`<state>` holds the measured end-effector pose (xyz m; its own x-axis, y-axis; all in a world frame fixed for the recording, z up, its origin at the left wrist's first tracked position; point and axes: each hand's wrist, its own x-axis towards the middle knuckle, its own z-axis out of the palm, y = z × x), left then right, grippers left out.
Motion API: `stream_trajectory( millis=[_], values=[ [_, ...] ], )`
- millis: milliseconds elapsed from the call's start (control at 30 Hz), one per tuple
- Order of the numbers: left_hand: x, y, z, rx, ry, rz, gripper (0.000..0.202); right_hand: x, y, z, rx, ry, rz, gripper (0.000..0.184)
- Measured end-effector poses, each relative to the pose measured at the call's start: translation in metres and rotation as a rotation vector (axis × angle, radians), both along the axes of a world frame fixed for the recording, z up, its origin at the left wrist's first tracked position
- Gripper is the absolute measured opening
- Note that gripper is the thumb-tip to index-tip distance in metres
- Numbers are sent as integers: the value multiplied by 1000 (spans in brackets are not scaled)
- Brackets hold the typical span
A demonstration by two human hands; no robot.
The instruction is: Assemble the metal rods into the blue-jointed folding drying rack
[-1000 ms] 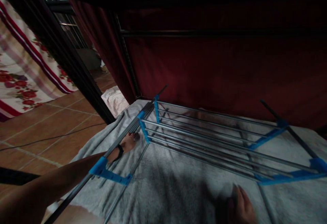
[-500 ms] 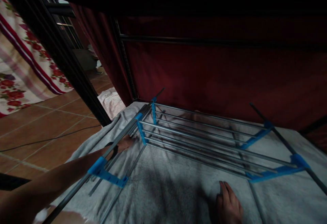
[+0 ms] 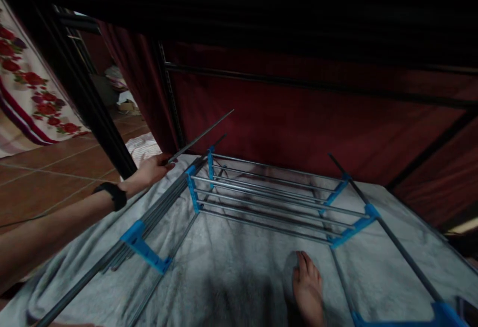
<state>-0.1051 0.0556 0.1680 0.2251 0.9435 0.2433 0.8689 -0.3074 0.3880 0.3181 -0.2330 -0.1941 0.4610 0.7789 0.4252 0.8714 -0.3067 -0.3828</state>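
Note:
My left hand [image 3: 152, 168], reaching out at the left, is closed around one end of a thin metal rod [image 3: 203, 134]. The rod slants up and away, clear of the other rods. Beneath it lies a bundle of loose metal rods [image 3: 164, 205] along the rack's left side. The half-built rack [image 3: 276, 198] has grey tubes joined by blue plastic brackets, such as the one [image 3: 192, 190] at its left end. In front of the rack, my right hand [image 3: 308, 282] rests low over the blanket, fingers stretched out and holding nothing.
A grey blanket [image 3: 242, 252] lies under the rack. Dark red cloth [image 3: 291, 123] hangs behind it. A black post [image 3: 89, 98] stands at the left, with a tiled floor [image 3: 48, 182] beyond. At bottom right is another blue bracket [image 3: 448, 314].
My left hand has risen from beside the bundle, bringing one rod up and away from it. The view has shifted right, and my right hand stays near the blanket.

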Motion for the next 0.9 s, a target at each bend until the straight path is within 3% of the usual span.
stream_trajectory(
  millis=[100,233,400,533,600,667,767,900],
  values=[
    [15,2,17,8,-59,-75,43,-2,0,5,24,36,19,47],
    [65,-10,42,43,-75,-303,45,0,4,3,57,84,4,45],
    [151,-48,66,116,173,-249,34,0,7,5,127,166,31,44],
    [204,-90,69,214,139,-273,37,-1,7,12,175,232,36,43],
    [219,-112,59,225,60,-339,40,-2,7,15,209,273,35,42],
    [226,-132,39,176,-26,-444,40,-2,7,20,243,317,39,39],
    [226,-160,-10,73,-120,-540,35,-3,5,27,270,382,50,37],
    [215,-192,-83,-53,-139,-501,33,-1,-3,39,329,532,105,42]
  ],
)
